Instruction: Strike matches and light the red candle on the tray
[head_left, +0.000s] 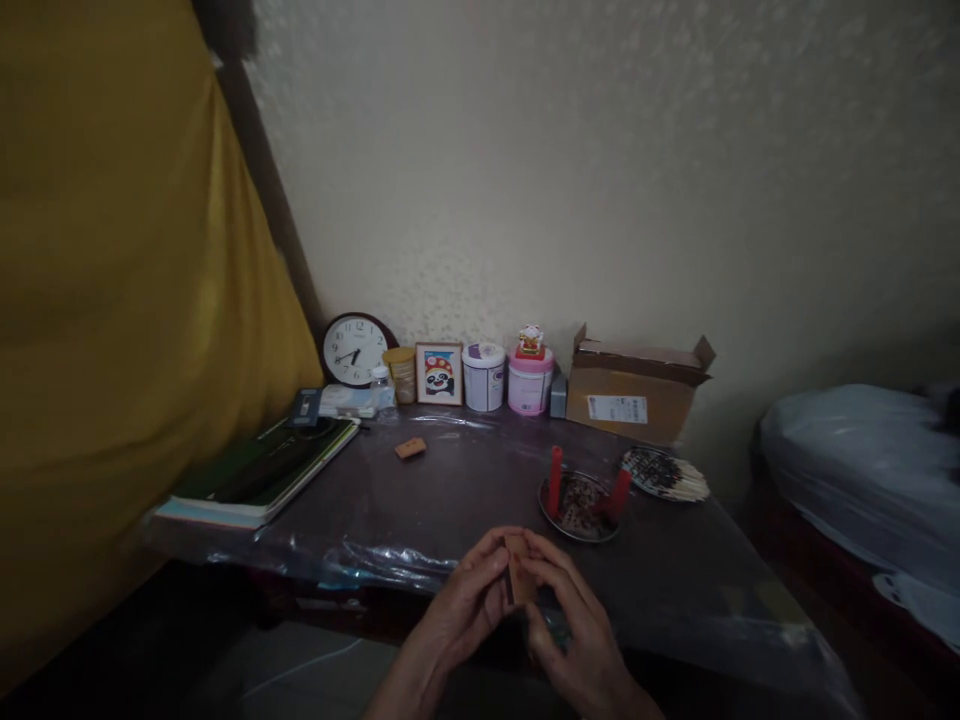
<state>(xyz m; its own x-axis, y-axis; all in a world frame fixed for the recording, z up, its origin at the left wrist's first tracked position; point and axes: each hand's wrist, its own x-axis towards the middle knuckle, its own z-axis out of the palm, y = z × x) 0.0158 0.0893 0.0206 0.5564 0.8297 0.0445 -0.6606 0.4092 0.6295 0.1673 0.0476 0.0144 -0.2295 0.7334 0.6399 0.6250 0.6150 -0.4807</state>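
Note:
A small brown matchbox [519, 572] is held upright between both hands at the table's front edge. My left hand [474, 590] grips its left side, thumb along the dark striking strip. The fingers of my right hand [571, 610] close on the right side, with the thumb near the lower end. Beyond the hands, a metal plate [581, 537] carries a tall red candle [555, 482] and a shorter, tilted red candle [618, 495], with dark burnt bits between them. Farther back lies another small brown matchbox [410, 448]. Whether the held box is slid open cannot be made out.
Matchsticks, many blackened, fill a dish [665, 474] at the right. Along the wall stand a clock [358, 350], a framed panda picture [439, 374], tins [484, 378] and a cardboard box [634, 395]. Books [262, 470] lie left beside a yellow curtain [142, 300]. Plastic covers the table [450, 480].

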